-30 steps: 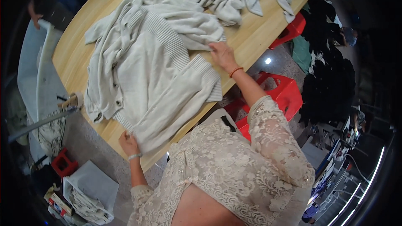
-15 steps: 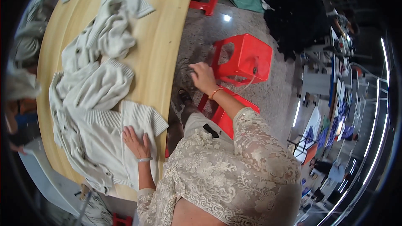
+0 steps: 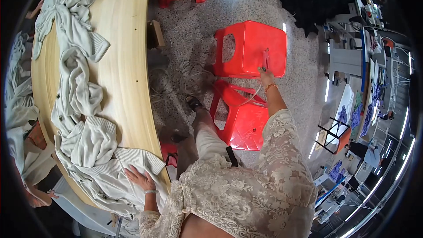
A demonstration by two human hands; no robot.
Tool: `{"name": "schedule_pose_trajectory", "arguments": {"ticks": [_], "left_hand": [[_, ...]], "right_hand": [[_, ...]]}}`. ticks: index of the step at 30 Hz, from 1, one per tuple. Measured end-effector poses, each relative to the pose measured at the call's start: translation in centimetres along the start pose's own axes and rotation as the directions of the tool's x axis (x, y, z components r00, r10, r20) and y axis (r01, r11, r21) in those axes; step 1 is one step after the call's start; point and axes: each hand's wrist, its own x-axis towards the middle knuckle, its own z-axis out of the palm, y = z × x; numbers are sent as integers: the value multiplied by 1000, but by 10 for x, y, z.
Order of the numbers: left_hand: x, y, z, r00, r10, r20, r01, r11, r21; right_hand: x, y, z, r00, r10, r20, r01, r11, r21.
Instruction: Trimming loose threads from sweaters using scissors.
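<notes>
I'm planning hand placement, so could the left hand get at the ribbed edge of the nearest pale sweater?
Probably yes: the left hand rests on that sweater, and the ribbed edge lies just ahead, uncovered.

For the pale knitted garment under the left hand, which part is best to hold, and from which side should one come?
Probably the ribbed end of the garment, coming from the picture's right, across the edge of the table. This band lies spread out and its corner reaches that edge, so it seems easiest to pinch there. The left hand rests beside it.
</notes>
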Motion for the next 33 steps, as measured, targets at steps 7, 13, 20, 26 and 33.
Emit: {"name": "schedule_pose_trajectory", "arguments": {"ticks": [7, 13, 20, 26, 33], "left_hand": [[-1, -7, -12, 998, -66, 24, 64, 995, 77], [5, -3, -5, 975, -198, 99, 193, 979, 64], [-4, 9, -7, 946, -289, -143, 237, 924, -299], [16, 105, -106, 944, -329, 0, -133, -381, -915], [-14, 79, -124, 800, -504, 325, -279, -792, -543]], "right_hand": [[-70, -63, 16, 938, 182, 296, -236, 959, 158], [-205, -50, -8, 851, -135, 508, -115, 896, 429], [-390, -135, -38, 146, -695, 704, 820, 483, 307], [-516, -158, -50, -477, -307, 823, 783, 276, 557], [-607, -131, -50, -558, -562, 611, 795, -152, 587]]}}
